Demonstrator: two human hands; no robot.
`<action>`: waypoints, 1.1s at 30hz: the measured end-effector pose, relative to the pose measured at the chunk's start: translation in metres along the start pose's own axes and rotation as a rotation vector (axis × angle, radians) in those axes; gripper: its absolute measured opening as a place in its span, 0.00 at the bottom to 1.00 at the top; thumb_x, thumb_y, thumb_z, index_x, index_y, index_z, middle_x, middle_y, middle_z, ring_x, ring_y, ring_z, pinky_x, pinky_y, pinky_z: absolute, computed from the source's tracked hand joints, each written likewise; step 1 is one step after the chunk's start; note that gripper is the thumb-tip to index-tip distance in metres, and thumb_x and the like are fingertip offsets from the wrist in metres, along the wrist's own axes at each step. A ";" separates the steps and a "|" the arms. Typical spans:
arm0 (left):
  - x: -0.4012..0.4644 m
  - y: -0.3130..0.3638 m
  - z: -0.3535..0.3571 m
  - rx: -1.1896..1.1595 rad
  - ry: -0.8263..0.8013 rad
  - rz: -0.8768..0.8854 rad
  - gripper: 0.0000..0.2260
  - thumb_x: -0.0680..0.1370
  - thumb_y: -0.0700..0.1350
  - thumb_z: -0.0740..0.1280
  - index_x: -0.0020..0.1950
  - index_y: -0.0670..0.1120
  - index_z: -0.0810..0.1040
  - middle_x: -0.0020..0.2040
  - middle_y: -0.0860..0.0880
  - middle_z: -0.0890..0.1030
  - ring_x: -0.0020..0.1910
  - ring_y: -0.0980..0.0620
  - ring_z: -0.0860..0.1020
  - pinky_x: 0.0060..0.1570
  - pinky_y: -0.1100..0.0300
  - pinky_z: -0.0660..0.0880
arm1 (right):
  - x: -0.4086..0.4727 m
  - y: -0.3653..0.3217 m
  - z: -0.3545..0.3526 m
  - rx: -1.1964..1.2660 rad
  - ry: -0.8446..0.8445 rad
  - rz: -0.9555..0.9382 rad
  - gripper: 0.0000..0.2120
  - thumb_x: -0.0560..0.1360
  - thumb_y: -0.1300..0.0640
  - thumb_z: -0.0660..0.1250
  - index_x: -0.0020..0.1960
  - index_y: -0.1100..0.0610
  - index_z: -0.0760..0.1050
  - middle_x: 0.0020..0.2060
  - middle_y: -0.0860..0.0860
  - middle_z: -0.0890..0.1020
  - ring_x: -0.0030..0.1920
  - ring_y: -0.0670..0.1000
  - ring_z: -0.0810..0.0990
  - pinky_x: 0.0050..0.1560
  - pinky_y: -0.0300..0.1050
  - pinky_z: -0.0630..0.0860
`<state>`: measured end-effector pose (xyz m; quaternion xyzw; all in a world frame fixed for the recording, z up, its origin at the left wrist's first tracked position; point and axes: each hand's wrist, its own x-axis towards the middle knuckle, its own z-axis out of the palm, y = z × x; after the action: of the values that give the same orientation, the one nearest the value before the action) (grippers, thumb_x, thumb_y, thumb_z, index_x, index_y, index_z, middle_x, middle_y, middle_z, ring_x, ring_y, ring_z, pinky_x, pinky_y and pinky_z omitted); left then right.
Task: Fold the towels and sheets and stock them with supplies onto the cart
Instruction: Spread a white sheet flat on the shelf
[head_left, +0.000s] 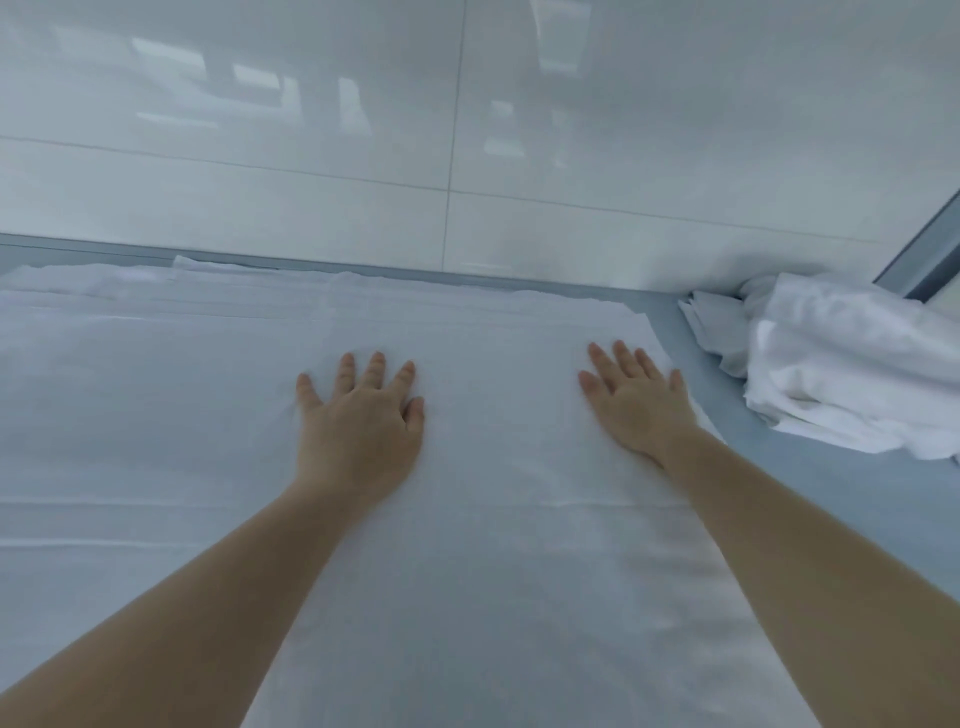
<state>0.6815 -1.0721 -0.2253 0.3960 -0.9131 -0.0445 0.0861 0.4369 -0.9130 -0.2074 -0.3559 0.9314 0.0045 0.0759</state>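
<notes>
Two hands lie flat on a white sheet (467, 519) spread over a blue table (857, 493), palms down. Left hand (358, 421): fingers straight and slightly fanned, thumb out toward the right hand, pressing the cloth; it grasps nothing. Right hand (639, 400): fingers straight and closer together, angled away from the left hand, also pressing flat with nothing gripped.

The sheet runs under both forearms and reaches beyond the fingertips to the tiled wall (467, 130). Its right edge lies just outside the right hand. Layered edges show left of the left hand and beyond it, so it looks already doubled at least once.

Judgement: the flat palms are there to smooth the layer and hold it still before another fold; open hands spread pressure without bunching thin cloth.

A crumpled white pile (841, 364) sits well right of the right hand, against the wall, likely awaiting folding. No cart in view.
</notes>
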 end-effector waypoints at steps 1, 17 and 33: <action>-0.002 0.001 -0.002 -0.011 0.060 0.021 0.21 0.81 0.55 0.50 0.74 0.54 0.65 0.75 0.50 0.65 0.76 0.47 0.58 0.71 0.40 0.51 | -0.004 0.016 -0.005 0.001 -0.017 0.089 0.28 0.80 0.37 0.39 0.78 0.42 0.41 0.78 0.46 0.43 0.78 0.50 0.43 0.75 0.61 0.40; -0.012 0.018 -0.018 0.067 0.040 0.045 0.17 0.83 0.46 0.51 0.64 0.42 0.74 0.63 0.44 0.75 0.64 0.45 0.71 0.63 0.49 0.66 | -0.171 -0.048 0.044 0.032 0.098 0.054 0.29 0.75 0.31 0.36 0.75 0.36 0.36 0.77 0.42 0.39 0.77 0.52 0.36 0.72 0.65 0.34; -0.136 -0.004 -0.014 0.126 -0.156 -0.059 0.38 0.67 0.74 0.31 0.76 0.63 0.36 0.79 0.54 0.40 0.77 0.45 0.38 0.71 0.36 0.39 | -0.152 0.030 0.030 0.069 0.039 0.130 0.29 0.78 0.35 0.37 0.76 0.40 0.35 0.78 0.49 0.39 0.77 0.50 0.38 0.75 0.54 0.37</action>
<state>0.7786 -0.9753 -0.2290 0.4225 -0.9061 -0.0200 -0.0117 0.5324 -0.7881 -0.2166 -0.2918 0.9535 -0.0294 0.0692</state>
